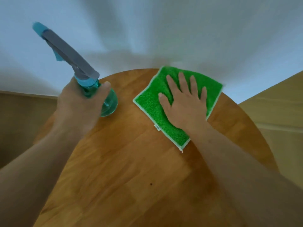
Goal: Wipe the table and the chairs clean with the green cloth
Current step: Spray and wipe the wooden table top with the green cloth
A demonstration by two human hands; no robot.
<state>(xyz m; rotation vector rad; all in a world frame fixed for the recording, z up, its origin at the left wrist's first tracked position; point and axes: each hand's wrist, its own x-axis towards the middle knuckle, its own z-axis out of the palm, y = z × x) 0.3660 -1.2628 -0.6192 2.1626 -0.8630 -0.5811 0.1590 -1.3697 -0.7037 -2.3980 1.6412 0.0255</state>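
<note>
A round wooden table (131, 169) fills the lower view, a pale curtain (164, 30) hanging behind it and wood flooring (278, 115) showing at either side. On the table's far right edge lies the green cloth (152, 102) — white-trimmed, spread flat — under the right hand (185, 104), whose straight, spread fingers press down on it. The left hand (78, 102) grips a teal spray bottle (91, 90) — fingers curled round its neck, base just above or on the tabletop, grey nozzle tilted up and left.
</note>
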